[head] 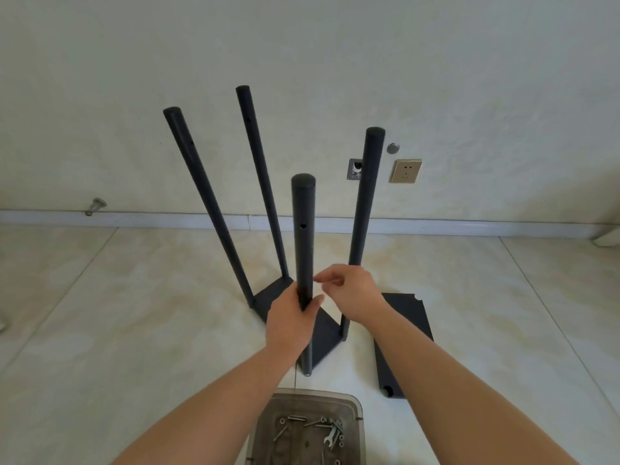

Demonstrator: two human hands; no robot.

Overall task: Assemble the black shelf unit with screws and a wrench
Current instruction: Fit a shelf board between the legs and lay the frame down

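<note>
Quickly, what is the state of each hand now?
Left hand: grip closed around the nearest black pole.
Right hand: fingers curled beside that pole; whether they pinch something cannot be told.

Room in a home, glossy tiled floor (134, 297), plastered wall (302, 45), skirting board (436, 226), wall socket (405, 171)

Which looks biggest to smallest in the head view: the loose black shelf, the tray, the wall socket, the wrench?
1. Loose black shelf, though the arm hides part.
2. Tray, cut off by the picture's edge, so unsure against the shelf.
3. Wall socket.
4. Wrench.
</note>
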